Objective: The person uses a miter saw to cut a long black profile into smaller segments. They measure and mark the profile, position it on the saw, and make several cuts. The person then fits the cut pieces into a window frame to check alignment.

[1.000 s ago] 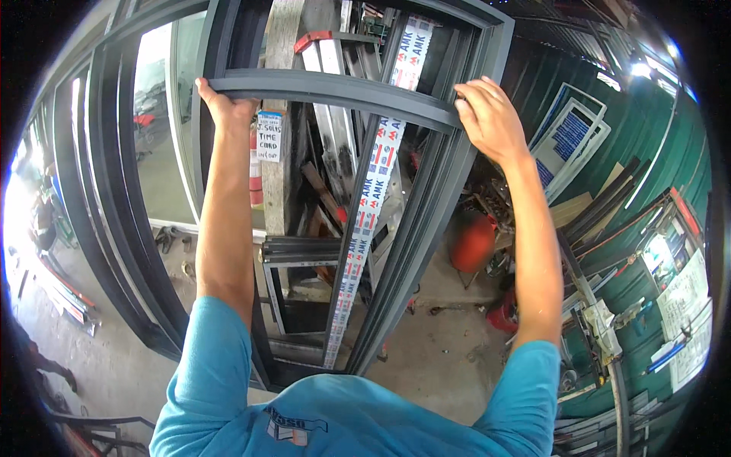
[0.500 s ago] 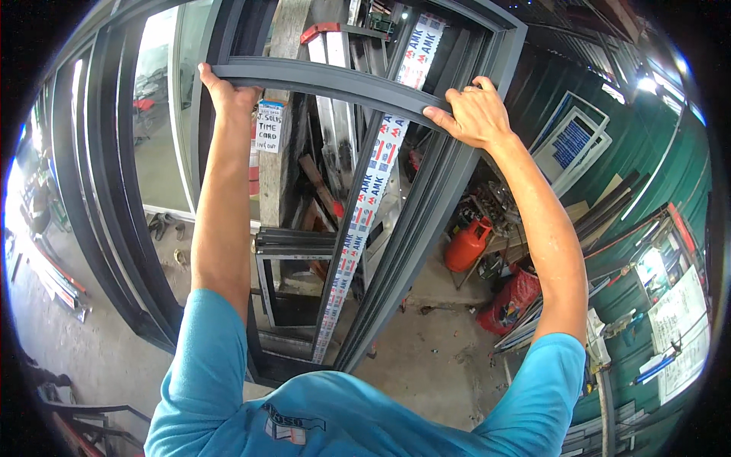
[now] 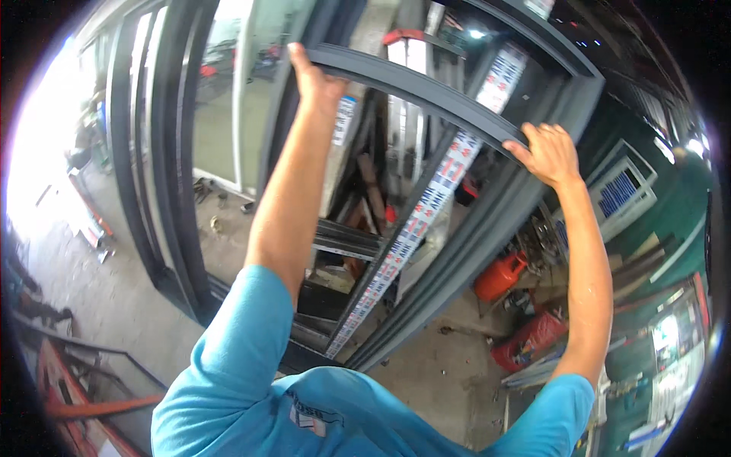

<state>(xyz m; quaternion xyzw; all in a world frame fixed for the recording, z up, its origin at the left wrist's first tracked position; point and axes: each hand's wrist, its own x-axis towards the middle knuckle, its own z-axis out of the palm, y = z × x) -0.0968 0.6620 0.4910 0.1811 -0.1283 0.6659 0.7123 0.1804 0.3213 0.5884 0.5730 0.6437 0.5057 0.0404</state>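
A tall dark grey aluminium frame (image 3: 487,228) stands upright and tilted in front of me, with a grey crossbar (image 3: 426,87) spanning its upper part. My left hand (image 3: 318,85) grips the bar's left end; its thumb points up beside the post and its other fingers are largely hidden behind the bar. At the opposite end, my right hand (image 3: 550,154) is closed around the bar where it meets the right side of the frame, thumb along the bar's face. Through the opening shows a slanting profile covered with white printed tape (image 3: 415,221).
More dark frames (image 3: 171,175) and a glass panel (image 3: 221,122) stand on the left. An orange gas cylinder (image 3: 499,276) and a red sack (image 3: 531,340) are on the floor at right. An orange-red metal piece (image 3: 99,409) lies lower left. White panels (image 3: 617,194) lean against the green wall.
The whole view has swung, so frame, hands and background sit farther right in the picture. Both hands keep their grip on the crossbar's ends.
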